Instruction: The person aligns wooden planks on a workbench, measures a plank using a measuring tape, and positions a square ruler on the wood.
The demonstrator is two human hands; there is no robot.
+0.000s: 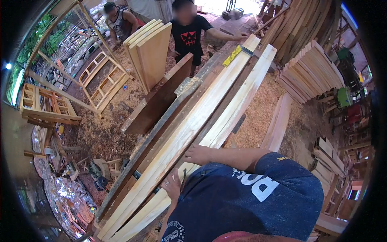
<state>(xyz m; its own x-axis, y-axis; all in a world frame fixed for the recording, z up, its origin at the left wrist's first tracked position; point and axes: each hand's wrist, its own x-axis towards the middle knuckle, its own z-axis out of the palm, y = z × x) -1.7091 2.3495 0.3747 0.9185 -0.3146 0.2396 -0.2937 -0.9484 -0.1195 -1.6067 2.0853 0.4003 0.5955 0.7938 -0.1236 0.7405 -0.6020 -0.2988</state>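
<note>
Two long pale planks lie side by side along a workbench, with a dark gap between them. My right hand (198,154) is on the near plank (238,105), its fingers reaching over the edge that faces the gap. Lower down, my left hand (172,186) grips the same plank, close to my body. A thin dark piece (184,176) shows beside the left hand; its kind I cannot make out. The far plank (181,131) lies just beyond both hands. A yellow tool (231,56) with a straight edge rests across the far end of the planks.
A person in a black shirt (188,38) stands at the bench's far end, one arm stretched toward the planks. Another person (120,24) is behind. Upright boards (151,56) stand left of the bench (161,125); stacked boards (310,72) stand right. Wooden frames (102,78) stand on shavings.
</note>
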